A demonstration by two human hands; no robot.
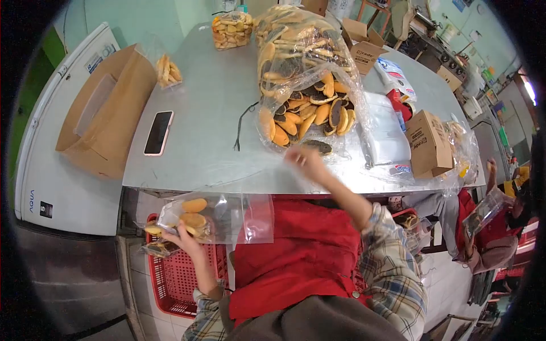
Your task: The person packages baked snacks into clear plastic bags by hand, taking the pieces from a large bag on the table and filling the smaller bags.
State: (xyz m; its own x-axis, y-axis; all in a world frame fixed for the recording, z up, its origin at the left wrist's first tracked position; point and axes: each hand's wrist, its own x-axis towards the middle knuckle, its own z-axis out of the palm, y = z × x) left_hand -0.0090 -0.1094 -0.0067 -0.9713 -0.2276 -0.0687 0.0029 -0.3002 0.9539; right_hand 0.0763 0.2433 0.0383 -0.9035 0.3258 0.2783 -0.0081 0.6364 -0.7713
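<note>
My left hand [185, 238] is closed around a clear plastic bag [256, 219] that holds several oval pastries [194, 206]. The bag's mouth side stretches right, in front of my red apron [296, 256]. Over the table's front edge, my right hand [305, 161] is blurred by motion, so its fingers do not show clearly. Just beyond it lies a dark-topped pastry [318, 147], touching or nearly touching it. Farther back a big clear sack [310, 48] lies with its mouth toward me, and loose pastries [307, 113] with dark and golden sides fill its opening.
On the metal table [205, 113] are a phone [158, 133], a black tie [242, 125], a stack of clear bags [387, 131] and a carton [427, 145]. At left stands a brown paper bag [108, 113]. A red basket [182, 284] is below. Another person [495, 227] sits at right.
</note>
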